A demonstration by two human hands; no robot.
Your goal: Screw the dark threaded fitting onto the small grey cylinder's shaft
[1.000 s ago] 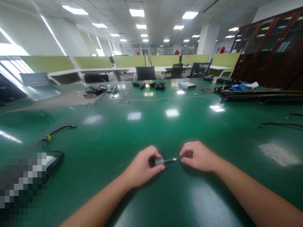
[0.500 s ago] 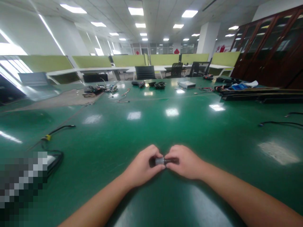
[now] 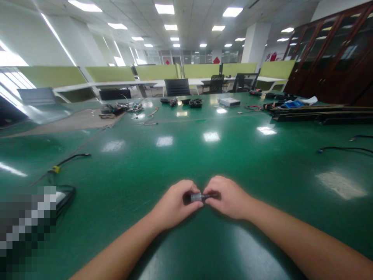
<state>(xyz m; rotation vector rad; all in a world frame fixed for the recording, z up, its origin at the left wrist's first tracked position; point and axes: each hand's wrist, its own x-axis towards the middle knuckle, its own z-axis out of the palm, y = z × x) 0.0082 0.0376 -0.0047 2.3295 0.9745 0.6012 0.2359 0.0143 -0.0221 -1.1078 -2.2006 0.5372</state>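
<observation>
Low in the middle of the view, my left hand (image 3: 179, 202) is closed round a small grey cylindrical part (image 3: 196, 197), with thumb and forefinger on its two sides. A thin dark shaft (image 3: 206, 197) sticks out of its right end. My right hand (image 3: 229, 197) pinches this shaft between thumb and fingers. The fingertips of the two hands are close together, with a narrow gap between them. Both hands are just above or on the green table (image 3: 186, 159); contact with it is unclear. The palms hide the rest of the part.
Cables and small parts (image 3: 121, 109) lie at the far left, and a flat light box (image 3: 229, 102) at the far middle. Long black bars (image 3: 317, 113) are stacked at the far right. A black cable (image 3: 74, 157) is on the left, near a pixelated object (image 3: 26, 221).
The right hand has shifted very slightly away from the left, and a little more of the dark shaft shows between them. The whole view has tilted slightly.
</observation>
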